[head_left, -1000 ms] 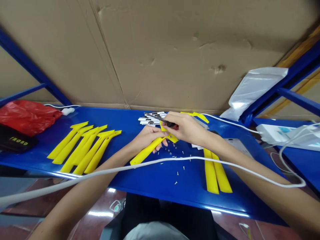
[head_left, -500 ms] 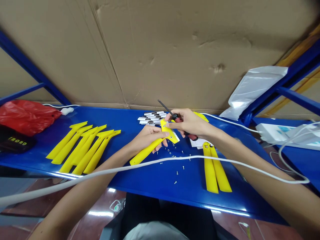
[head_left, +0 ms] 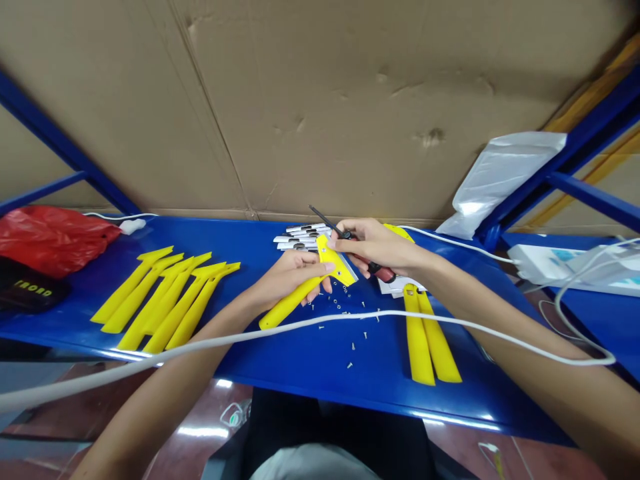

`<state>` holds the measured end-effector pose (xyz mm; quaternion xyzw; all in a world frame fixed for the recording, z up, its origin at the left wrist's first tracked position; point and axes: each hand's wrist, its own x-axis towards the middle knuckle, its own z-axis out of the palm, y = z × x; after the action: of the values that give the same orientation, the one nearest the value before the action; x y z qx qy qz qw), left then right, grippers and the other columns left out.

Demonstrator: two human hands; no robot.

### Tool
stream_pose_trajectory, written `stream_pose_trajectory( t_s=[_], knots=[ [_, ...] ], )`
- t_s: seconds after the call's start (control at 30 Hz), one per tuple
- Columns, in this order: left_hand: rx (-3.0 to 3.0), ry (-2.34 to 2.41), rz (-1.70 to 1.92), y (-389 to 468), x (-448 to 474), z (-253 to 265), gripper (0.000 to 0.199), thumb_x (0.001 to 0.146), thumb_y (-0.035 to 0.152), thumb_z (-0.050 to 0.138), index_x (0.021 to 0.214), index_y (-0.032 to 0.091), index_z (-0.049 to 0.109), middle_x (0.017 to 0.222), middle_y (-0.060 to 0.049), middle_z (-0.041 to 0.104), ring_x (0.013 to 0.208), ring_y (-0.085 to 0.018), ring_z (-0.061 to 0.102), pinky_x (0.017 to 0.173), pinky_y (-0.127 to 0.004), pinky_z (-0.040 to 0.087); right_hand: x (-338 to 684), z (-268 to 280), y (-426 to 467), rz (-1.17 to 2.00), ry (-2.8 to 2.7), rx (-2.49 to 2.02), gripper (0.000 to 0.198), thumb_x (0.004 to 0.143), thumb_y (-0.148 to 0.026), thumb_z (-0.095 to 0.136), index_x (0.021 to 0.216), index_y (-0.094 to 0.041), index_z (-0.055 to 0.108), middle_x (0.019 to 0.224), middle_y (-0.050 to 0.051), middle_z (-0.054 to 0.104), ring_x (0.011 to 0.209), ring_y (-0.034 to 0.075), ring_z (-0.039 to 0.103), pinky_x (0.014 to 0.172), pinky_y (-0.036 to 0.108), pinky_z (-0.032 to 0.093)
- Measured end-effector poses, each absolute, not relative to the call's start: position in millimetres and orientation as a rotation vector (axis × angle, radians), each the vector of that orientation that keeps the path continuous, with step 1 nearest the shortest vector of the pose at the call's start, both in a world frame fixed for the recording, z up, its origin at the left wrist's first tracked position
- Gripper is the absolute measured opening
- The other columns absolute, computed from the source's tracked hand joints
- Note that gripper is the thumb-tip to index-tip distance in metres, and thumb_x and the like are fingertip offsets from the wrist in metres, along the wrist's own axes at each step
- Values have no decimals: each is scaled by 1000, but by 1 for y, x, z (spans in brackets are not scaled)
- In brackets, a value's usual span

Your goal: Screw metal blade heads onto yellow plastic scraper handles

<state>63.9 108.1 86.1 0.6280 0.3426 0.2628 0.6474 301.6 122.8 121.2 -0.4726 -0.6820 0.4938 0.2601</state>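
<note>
My left hand (head_left: 295, 277) is closed round the neck of a yellow scraper (head_left: 291, 303), thumb on its flat head. A metal blade strip shows along the head's right edge, and two fasteners sit in its face. In my right hand (head_left: 370, 243) is a screwdriver (head_left: 384, 274) with a red and black handle, its dark shaft pointing up and left, clear of the scraper. The right fingertips are at the head's upper corner by the blade. Below the hands, small screws (head_left: 353, 346) and nuts (head_left: 337, 307) lie scattered on the blue table (head_left: 300, 360).
Several yellow handles (head_left: 165, 300) lie at left, and two more (head_left: 420, 340) at right. White-wrapped blades (head_left: 300, 237) are stacked behind my hands. A white cable (head_left: 225, 340) crosses in front of the view. A red bag (head_left: 55, 237) and a power strip (head_left: 565, 267) flank the table.
My right fingers have moved from the scraper's face towards its blade edge, uncovering more of the head and the metal strip. Both hands keep their hold.
</note>
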Motion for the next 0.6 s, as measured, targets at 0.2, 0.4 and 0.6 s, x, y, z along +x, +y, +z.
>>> stream_pose_trajectory(
  t_s=[0.2,0.4,0.6],
  knots=[
    [1542,856,662,107,67,89,40,103,48,76,84,12,77,60,-3,67,47,-10,58,45,-18,47,298,124,118,1220,-1889,-1253,28,105,-49,73,96,-24,65,51,-7,60,29,8,42,23,18,27],
    [1786,949,1016,110,68,74,61,89,39,93,139,21,64,125,-12,76,75,-15,77,53,-21,59,297,120,124,1081,-1824,-1341,24,108,-42,68,94,-22,66,47,-5,60,27,10,43,23,20,26],
    [2646,801,1230,112,61,62,66,101,11,72,163,29,56,170,-20,51,120,-25,77,92,-37,71,303,107,137,1015,-1782,-1292,18,107,-39,68,99,-23,71,51,-4,61,35,11,52,31,21,38]
  ],
)
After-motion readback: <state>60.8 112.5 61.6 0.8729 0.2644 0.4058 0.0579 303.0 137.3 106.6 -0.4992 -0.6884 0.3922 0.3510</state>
